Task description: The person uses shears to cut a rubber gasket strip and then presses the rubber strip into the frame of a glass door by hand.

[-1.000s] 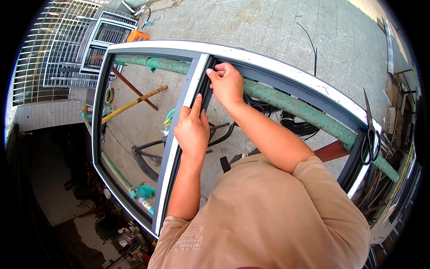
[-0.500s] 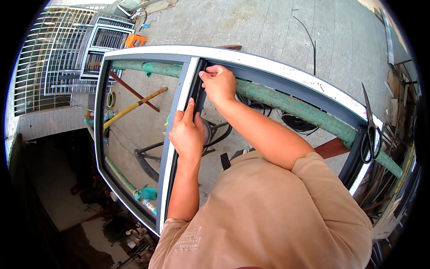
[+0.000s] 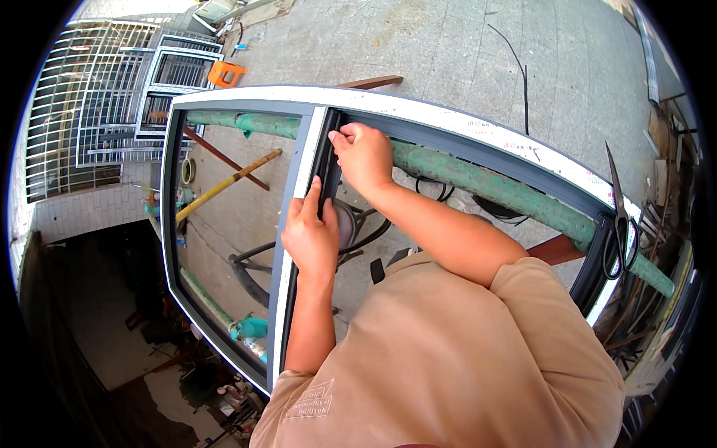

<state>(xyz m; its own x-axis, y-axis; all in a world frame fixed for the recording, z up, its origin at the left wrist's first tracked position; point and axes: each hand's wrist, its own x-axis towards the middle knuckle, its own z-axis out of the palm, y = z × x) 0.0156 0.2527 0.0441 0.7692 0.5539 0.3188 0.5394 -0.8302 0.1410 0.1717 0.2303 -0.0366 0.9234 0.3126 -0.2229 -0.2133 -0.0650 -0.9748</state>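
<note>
A large grey window frame (image 3: 455,123) with white-faced edges lies in front of me, split by a middle bar (image 3: 299,168). A black rubber strip (image 3: 323,166) runs along that bar's inner side. My left hand (image 3: 310,237) lies on the bar, index finger stretched along the strip and thumb apart from it; its other fingers are curled. Farther up, near the bar's far end, my right hand (image 3: 364,158) is closed in a pinch at the strip. The exact grip is partly hidden by the fingers.
Green pipes (image 3: 485,179) pass beneath the frame. Black scissors (image 3: 618,224) rest on its right corner. An orange stool (image 3: 225,73) and more frames (image 3: 175,82) stand at the far left. A yellow pole (image 3: 228,185) and a black hose (image 3: 250,269) show through the left opening.
Both hands and the frame sit slightly lower in the picture. The right hand has shifted a little nearer along the middle bar; the left keeps its finger on the strip.
</note>
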